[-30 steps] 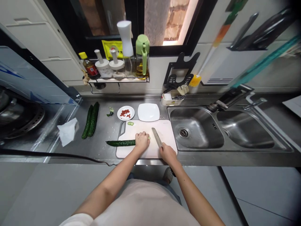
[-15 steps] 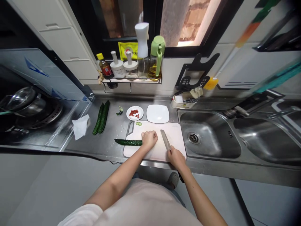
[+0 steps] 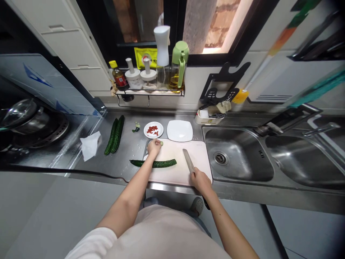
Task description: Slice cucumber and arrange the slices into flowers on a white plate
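Note:
My left hand (image 3: 154, 147) is closed on cucumber slices (image 3: 161, 143) at the upper left of the white cutting board (image 3: 188, 172). A cucumber (image 3: 164, 163) lies across the board's left part, partly behind my left forearm, its left end past the edge. My right hand (image 3: 201, 181) grips a knife (image 3: 188, 160), whose blade points up and slightly left over the right half of the board. Just behind the board are a small plate (image 3: 146, 132) with chopped red pieces (image 3: 152, 130) and a bare white plate (image 3: 179, 131).
Two whole cucumbers (image 3: 116, 135) and a white paper (image 3: 90, 145) lie on the left counter. Green scraps (image 3: 136, 127) are near the small plate. A double sink (image 3: 238, 154) is right, a pot (image 3: 32, 117) far left, and a condiment rack (image 3: 161, 92) hangs behind.
My left hand has moved left and back from the cucumber's right end to the slices, closing on them. The cucumber's right end is now uncovered. My right hand and the knife have hardly moved.

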Motion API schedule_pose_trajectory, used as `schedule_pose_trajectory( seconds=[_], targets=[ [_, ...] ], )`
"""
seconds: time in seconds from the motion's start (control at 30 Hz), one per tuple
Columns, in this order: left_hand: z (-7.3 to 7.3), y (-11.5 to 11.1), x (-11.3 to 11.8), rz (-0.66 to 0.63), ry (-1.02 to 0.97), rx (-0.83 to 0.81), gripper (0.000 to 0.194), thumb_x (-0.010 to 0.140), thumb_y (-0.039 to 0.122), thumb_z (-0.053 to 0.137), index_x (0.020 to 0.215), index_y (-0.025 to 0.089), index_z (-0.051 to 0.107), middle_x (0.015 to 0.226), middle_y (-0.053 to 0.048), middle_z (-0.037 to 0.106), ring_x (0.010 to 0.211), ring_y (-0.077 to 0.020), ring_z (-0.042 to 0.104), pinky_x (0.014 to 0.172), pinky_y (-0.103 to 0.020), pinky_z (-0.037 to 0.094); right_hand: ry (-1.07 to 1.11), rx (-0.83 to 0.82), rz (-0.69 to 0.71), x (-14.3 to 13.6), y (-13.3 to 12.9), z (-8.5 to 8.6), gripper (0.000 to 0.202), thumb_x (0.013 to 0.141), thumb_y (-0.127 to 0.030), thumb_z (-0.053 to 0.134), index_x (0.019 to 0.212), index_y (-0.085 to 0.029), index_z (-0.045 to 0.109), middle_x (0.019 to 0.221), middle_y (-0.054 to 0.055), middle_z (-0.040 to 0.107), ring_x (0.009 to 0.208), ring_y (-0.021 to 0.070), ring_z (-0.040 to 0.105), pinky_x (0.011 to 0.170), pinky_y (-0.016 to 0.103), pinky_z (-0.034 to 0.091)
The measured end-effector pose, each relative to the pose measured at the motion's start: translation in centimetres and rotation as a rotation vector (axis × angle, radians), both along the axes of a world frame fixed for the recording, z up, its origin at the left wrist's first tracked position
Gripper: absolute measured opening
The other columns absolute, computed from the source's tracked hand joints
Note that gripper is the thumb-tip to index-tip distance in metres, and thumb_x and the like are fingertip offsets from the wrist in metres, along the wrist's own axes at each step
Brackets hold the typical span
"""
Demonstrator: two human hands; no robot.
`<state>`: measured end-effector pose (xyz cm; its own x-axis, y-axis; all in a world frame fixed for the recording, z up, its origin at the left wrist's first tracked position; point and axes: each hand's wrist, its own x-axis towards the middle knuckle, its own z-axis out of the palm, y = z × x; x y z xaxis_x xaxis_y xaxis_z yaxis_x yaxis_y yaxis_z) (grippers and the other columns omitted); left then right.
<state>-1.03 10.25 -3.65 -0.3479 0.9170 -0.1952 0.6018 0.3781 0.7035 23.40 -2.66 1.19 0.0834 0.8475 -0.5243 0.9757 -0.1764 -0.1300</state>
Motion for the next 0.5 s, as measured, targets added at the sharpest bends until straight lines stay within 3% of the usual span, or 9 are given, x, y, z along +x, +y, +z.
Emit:
schedule_pose_trajectory(
  seconds=[0.5],
  targets=[
    [-0.36, 0.55, -0.20, -0.012, 0.175, 0.000, 0.018, 0.078, 0.020, 0.056, 0.093, 0.025, 0.065, 0.086, -0.002, 0.071, 0.090, -0.0198, 0.063, 0.083, -0.030, 0.040, 0.009, 0.007, -0.011, -0.01, -0.05, 0.17, 0.032, 0.094, -0.029, 0.031, 0.111, -0.018, 0.056, 0.102, 0.013, 0.069, 0.094, 0.0229, 0.065, 0.070, 0.028, 0.040]
  ],
)
